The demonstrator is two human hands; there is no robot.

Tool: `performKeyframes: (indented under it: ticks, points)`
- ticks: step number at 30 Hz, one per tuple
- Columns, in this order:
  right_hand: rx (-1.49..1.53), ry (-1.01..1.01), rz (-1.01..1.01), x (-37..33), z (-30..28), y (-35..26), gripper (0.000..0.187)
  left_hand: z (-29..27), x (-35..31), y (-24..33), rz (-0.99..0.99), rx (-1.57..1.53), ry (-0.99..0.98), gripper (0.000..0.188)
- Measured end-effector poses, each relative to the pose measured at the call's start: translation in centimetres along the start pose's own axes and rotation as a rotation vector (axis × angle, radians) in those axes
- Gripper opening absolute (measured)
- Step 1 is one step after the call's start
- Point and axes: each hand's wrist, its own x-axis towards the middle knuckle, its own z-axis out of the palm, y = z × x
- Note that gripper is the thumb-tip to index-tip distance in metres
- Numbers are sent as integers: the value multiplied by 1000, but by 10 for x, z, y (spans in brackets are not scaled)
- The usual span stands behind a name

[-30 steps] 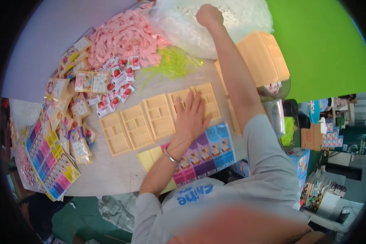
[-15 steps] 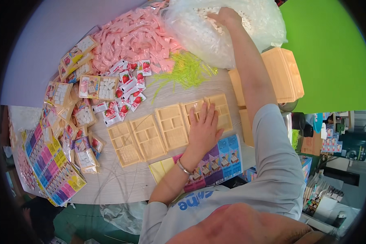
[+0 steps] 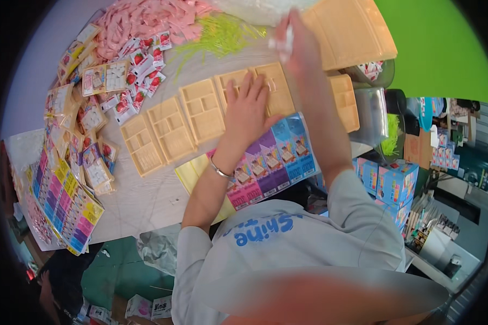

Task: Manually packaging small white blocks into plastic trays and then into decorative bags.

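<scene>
My left hand [image 3: 248, 108] lies flat with fingers spread over a beige compartment tray [image 3: 220, 81] in a row on the table. My right hand [image 3: 301, 46], blurred by motion, is closed around several small white pieces [image 3: 283, 43], just beyond the row's right end. Nearest below it is the rightmost tray [image 3: 279, 89], with a little white in one compartment. Left of my left hand, more trays [image 3: 200, 111] show divided compartments. A sheet of colourful printed cards [image 3: 271, 162] lies in front of the row, partly under my left forearm.
Pink packets [image 3: 146, 21], yellow-green sticks [image 3: 222, 35] and strawberry sachets [image 3: 141, 70] are heaped at the back. Packed trays [image 3: 95, 116] and card sheets [image 3: 62, 197] crowd the left. Larger stacked beige trays [image 3: 352, 32] rise at the right, near a clear plastic bag [image 3: 255, 11].
My right hand has drawn back from the plastic bag toward the tray row, now with white pieces in it. My left hand stays on the trays. The whole view has shifted.
</scene>
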Motion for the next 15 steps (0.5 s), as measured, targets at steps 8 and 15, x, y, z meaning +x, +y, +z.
performKeyframes:
  ticks: [8,15]
  points:
    - [-565,433,-225,-110,-4,83,39,10,0,-2,21,-21,37,76]
    - [-499,479,-213,-118,4,79,32,11,1,2,30,5,48,74]
